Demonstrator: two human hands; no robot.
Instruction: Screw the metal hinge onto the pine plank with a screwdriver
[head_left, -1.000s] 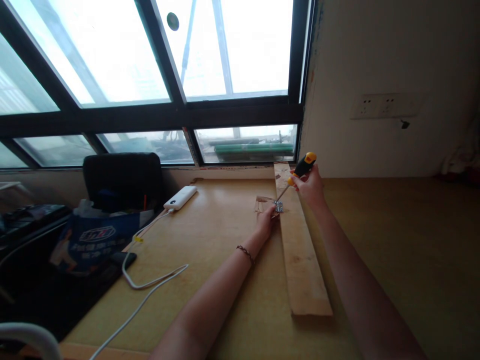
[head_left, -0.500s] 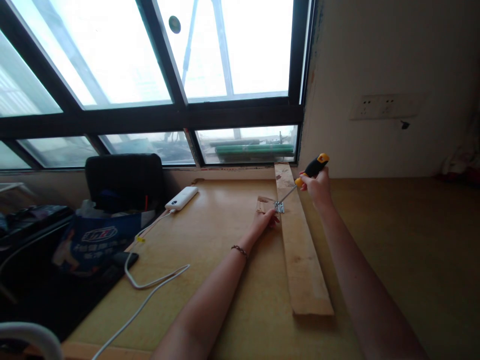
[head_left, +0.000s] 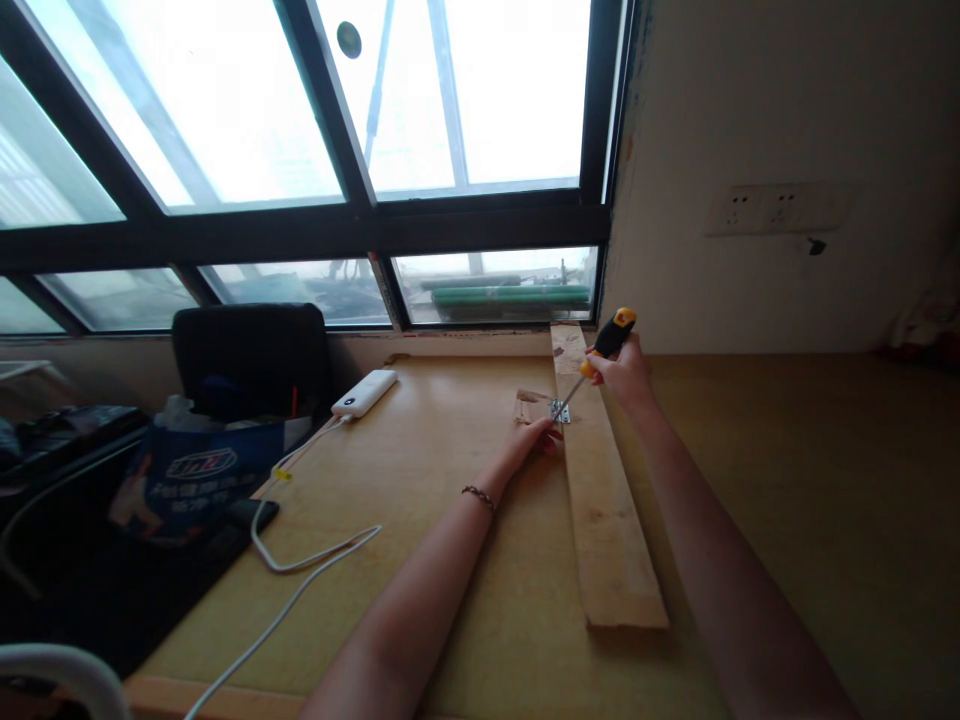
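My right hand [head_left: 621,372] grips the yellow and black handle of a screwdriver [head_left: 613,335]. The shaft slants down to the left, its tip at a small metal hinge [head_left: 561,411]. That hinge lies across the joint between a long wooden board [head_left: 611,510] and a short wood block [head_left: 529,402]. My left hand [head_left: 534,437] is closed around the near end of the block, beside the hinge; some of its fingers are hidden. Whether the tip sits in a screw is too small to tell.
A white power bank [head_left: 364,393] with a white cable [head_left: 315,560] lies on the table [head_left: 450,480] at the left. Beyond the left edge stand a black chair [head_left: 251,350] and a blue bag [head_left: 195,470]. A window [head_left: 480,225] and a wall socket [head_left: 780,208] are behind.
My right hand and the screwdriver have moved slightly left, and the tip has shifted down toward my left thumb. My left hand has stayed at the block.
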